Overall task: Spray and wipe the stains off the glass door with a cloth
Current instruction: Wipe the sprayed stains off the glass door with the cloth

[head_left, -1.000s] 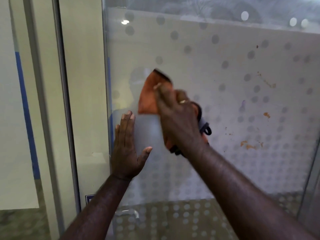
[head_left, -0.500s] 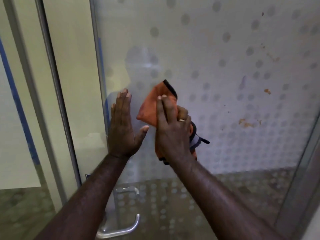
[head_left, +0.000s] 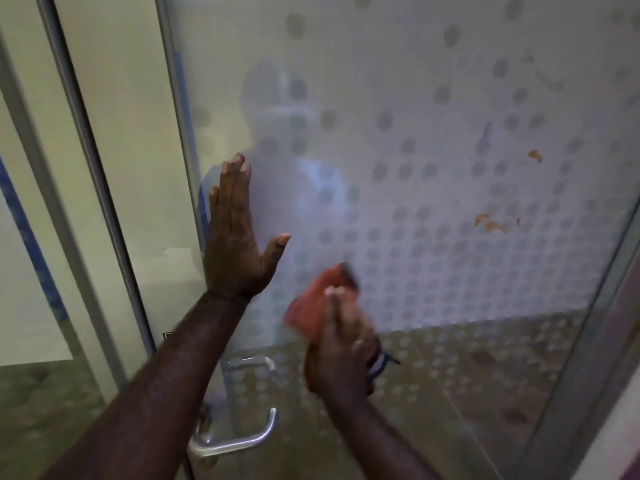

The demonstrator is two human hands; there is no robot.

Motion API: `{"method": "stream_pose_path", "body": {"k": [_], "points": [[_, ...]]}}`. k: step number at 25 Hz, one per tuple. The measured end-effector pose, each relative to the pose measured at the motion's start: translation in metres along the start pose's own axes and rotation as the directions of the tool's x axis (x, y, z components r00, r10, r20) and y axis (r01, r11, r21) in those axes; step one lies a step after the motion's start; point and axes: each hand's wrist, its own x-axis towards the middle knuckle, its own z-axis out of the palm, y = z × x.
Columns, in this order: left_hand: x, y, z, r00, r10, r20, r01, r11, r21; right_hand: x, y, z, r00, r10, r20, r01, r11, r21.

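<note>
The frosted glass door [head_left: 398, 81] with a grey dot pattern fills the view. Brown-orange stains [head_left: 491, 223] sit on its right side, with a smaller stain [head_left: 535, 155] above them. My left hand [head_left: 235, 233] lies flat against the glass near the door's left edge, fingers straight and pointing up. My right hand [head_left: 344, 355] presses an orange cloth [head_left: 313, 306] with a dark trim onto the glass low down, to the right of the left hand and well left of the stains. The right hand and cloth are motion-blurred.
A metal lever handle [head_left: 239, 441] sticks out at the door's lower left, under my left forearm. A grey metal frame [head_left: 93, 168] runs down the left beside a cream wall panel. The door's right frame [head_left: 588, 341] slants along the right edge.
My right hand has swept the cloth downward on the glass, from above the left hand's level to below it. The left hand stays flat on the glass.
</note>
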Motion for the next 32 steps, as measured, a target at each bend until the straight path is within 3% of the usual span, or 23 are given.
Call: {"method": "stream_pose_path", "body": {"k": [2, 4, 6, 9, 12, 15, 18, 21, 23, 24, 27, 30, 32], "points": [[0.0, -0.001, -0.001, 1.0, 0.015, 0.008, -0.015, 1.0, 0.003, -0.027, -0.018, 0.011, 0.915, -0.392, 0.095, 0.393, 0.92, 0.01], [0.0, -0.002, -0.001, 0.999, 0.04, 0.017, -0.04, 0.999, 0.015, -0.012, -0.016, 0.011, 0.876, -0.478, 0.066, 0.477, 0.878, 0.037], [-0.001, -0.004, 0.0, 0.999, 0.041, 0.008, -0.041, 0.999, 0.017, 0.023, 0.005, 0.001, 0.939, -0.342, -0.026, 0.343, 0.939, 0.03], [-0.002, -0.006, 0.003, 1.0, 0.026, -0.009, -0.026, 0.999, 0.031, 0.071, 0.075, -0.028, 0.993, 0.006, -0.119, -0.002, 0.999, 0.034], [-0.003, -0.005, 0.005, 1.0, 0.015, -0.017, -0.014, 0.998, 0.053, 0.075, 0.133, -0.05, 0.945, 0.296, -0.141, -0.283, 0.953, 0.107], [-0.005, 0.009, 0.014, 1.0, 0.01, -0.005, -0.01, 1.0, 0.018, 0.039, 0.129, -0.038, 0.86, 0.502, -0.094, -0.488, 0.861, 0.143], [-0.009, 0.033, 0.032, 1.0, 0.019, 0.016, -0.019, 1.0, -0.003, 0.02, 0.09, -0.026, 0.89, 0.457, -0.015, -0.455, 0.889, 0.05], [-0.007, 0.056, 0.05, 0.999, 0.029, 0.019, -0.028, 0.999, -0.016, 0.05, 0.082, -0.036, 0.992, 0.121, -0.022, -0.12, 0.992, 0.047], [0.0, 0.067, 0.061, 0.999, 0.036, 0.0, -0.036, 0.999, -0.032, 0.094, 0.11, -0.056, 0.992, -0.114, -0.059, 0.112, 0.993, -0.031], [0.004, 0.072, 0.065, 0.999, 0.036, -0.014, -0.037, 0.999, -0.031, 0.117, 0.129, -0.068, 0.988, -0.129, -0.09, 0.123, 0.99, -0.072], [0.017, 0.082, 0.077, 0.998, 0.037, -0.043, -0.038, 0.999, -0.019, 0.167, 0.199, -0.104, 0.973, 0.129, -0.19, -0.144, 0.987, -0.066], [0.027, 0.09, 0.085, 0.998, 0.037, -0.057, -0.037, 0.999, -0.004, 0.157, 0.23, -0.108, 0.87, 0.425, -0.249, -0.423, 0.904, 0.065], [0.03, 0.093, 0.09, 0.997, 0.047, -0.062, -0.046, 0.999, 0.012, 0.129, 0.211, -0.093, 0.848, 0.466, -0.251, -0.457, 0.884, 0.097]]}}
